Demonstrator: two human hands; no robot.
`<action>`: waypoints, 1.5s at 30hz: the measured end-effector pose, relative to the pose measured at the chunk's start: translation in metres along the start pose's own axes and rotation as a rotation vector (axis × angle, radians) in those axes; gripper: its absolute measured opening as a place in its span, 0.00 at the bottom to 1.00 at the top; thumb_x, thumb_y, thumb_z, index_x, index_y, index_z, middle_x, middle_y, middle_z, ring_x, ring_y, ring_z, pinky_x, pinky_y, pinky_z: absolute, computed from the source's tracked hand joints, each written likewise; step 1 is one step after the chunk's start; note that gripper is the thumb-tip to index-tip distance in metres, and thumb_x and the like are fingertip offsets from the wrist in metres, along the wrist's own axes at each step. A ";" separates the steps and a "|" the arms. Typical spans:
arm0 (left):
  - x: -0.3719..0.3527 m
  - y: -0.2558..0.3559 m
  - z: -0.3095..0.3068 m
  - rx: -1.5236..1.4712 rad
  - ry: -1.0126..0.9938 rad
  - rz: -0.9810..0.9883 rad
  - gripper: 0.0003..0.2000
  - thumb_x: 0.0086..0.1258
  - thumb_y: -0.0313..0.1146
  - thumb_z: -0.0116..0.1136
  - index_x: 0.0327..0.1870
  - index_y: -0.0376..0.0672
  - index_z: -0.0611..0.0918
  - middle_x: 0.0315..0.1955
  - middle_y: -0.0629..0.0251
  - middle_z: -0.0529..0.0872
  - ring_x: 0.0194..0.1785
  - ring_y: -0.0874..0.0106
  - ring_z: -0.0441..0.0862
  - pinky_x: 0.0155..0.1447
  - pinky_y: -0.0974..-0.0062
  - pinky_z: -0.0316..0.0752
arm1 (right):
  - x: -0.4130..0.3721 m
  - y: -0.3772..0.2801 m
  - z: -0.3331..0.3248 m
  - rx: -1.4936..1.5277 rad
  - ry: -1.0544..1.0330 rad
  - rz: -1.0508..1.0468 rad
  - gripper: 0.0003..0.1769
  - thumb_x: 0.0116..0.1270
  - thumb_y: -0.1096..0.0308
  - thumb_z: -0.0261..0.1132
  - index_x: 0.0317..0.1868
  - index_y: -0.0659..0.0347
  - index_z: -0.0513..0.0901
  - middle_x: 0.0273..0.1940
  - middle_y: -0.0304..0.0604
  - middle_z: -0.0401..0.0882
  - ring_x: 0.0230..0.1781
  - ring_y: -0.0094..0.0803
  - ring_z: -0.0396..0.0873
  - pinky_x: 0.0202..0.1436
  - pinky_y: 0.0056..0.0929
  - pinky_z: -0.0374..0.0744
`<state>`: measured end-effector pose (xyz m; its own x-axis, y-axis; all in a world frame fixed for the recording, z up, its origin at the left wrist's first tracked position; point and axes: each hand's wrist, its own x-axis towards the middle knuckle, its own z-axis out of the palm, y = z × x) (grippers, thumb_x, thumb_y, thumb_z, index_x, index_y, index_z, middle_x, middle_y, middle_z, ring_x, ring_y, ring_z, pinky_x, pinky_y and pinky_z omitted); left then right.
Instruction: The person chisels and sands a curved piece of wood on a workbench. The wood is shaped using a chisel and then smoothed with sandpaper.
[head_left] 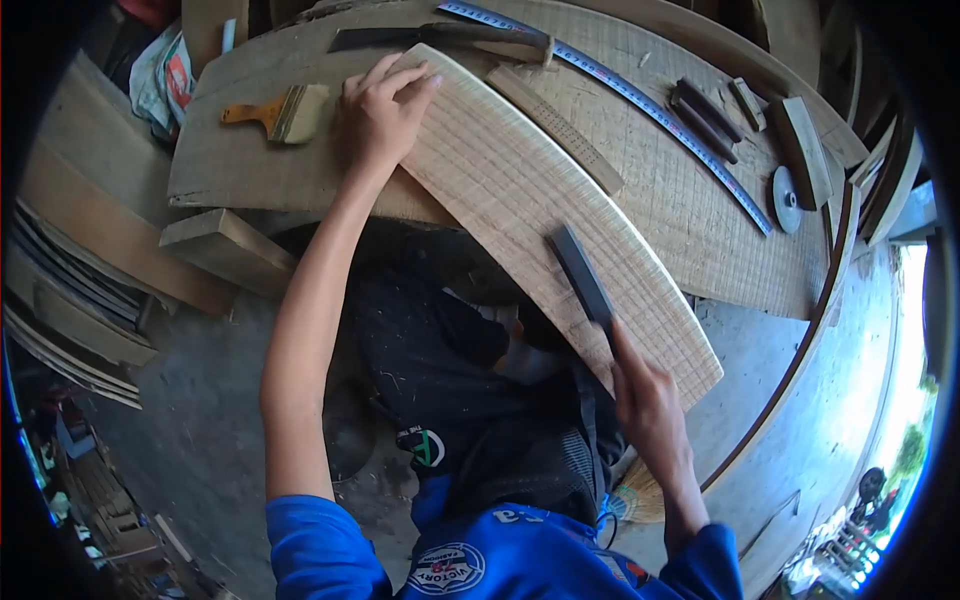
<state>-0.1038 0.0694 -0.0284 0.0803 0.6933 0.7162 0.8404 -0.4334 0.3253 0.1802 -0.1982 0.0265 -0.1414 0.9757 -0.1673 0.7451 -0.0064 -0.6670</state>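
A long wooden board with a pale curved edge lies slantwise from the workbench toward my lap. At its far end, my left hand grips the corner, fingers bent over the wood. My right hand is closed around the lower end of a flat, dark-grey steel tool like a wide chisel; its handle is hidden in my fist. The blade lies over the near half of the board, pointing away from me and slightly left.
On the wooden bench top lie a measuring tape, a brush, a dark long-bladed tool, a wooden strip with holes, dark blocks and a grey disc. Curved boards are stacked at left.
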 end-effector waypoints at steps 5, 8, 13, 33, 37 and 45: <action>-0.004 0.002 -0.004 -0.002 -0.019 -0.046 0.13 0.56 0.44 0.63 0.38 0.49 0.85 0.45 0.67 0.82 0.42 0.60 0.76 0.49 0.68 0.69 | -0.008 0.003 -0.006 0.004 0.008 -0.004 0.27 0.60 0.76 0.57 0.62 0.58 0.67 0.23 0.57 0.73 0.23 0.50 0.76 0.30 0.41 0.73; -0.006 0.001 -0.003 0.024 -0.027 -0.046 0.13 0.56 0.44 0.62 0.38 0.49 0.85 0.45 0.68 0.82 0.42 0.61 0.75 0.50 0.68 0.69 | -0.045 0.014 -0.018 0.030 -0.015 0.086 0.26 0.60 0.76 0.57 0.61 0.57 0.68 0.22 0.56 0.73 0.23 0.49 0.76 0.30 0.41 0.73; -0.002 -0.004 -0.004 0.013 -0.094 -0.039 0.13 0.56 0.45 0.62 0.39 0.51 0.85 0.47 0.69 0.81 0.45 0.61 0.74 0.51 0.68 0.69 | -0.004 -0.001 -0.018 0.068 -0.025 0.027 0.27 0.61 0.75 0.57 0.62 0.55 0.67 0.22 0.55 0.73 0.24 0.49 0.76 0.29 0.42 0.72; -0.005 0.003 -0.005 -0.002 -0.068 -0.128 0.12 0.56 0.47 0.60 0.38 0.54 0.85 0.48 0.75 0.80 0.45 0.63 0.75 0.52 0.68 0.70 | -0.028 0.009 -0.045 0.055 -0.120 0.121 0.21 0.63 0.74 0.55 0.58 0.63 0.71 0.38 0.64 0.76 0.38 0.55 0.76 0.42 0.37 0.75; -0.005 0.002 -0.004 -0.009 -0.052 -0.153 0.12 0.56 0.47 0.60 0.38 0.54 0.85 0.48 0.74 0.80 0.47 0.63 0.75 0.53 0.68 0.70 | -0.063 0.040 -0.032 0.042 -0.109 0.102 0.23 0.63 0.75 0.54 0.61 0.60 0.68 0.43 0.60 0.77 0.41 0.53 0.77 0.43 0.40 0.74; -0.006 0.005 -0.006 -0.003 -0.008 -0.142 0.13 0.57 0.45 0.61 0.38 0.50 0.85 0.47 0.68 0.81 0.47 0.60 0.77 0.51 0.68 0.72 | -0.119 0.048 -0.037 -0.069 -0.165 0.127 0.27 0.60 0.78 0.55 0.61 0.56 0.68 0.29 0.56 0.77 0.30 0.50 0.78 0.35 0.38 0.75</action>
<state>-0.1030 0.0599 -0.0272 -0.0349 0.7520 0.6583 0.8419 -0.3328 0.4248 0.2573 -0.3062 0.0411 -0.1439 0.9190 -0.3671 0.8055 -0.1067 -0.5829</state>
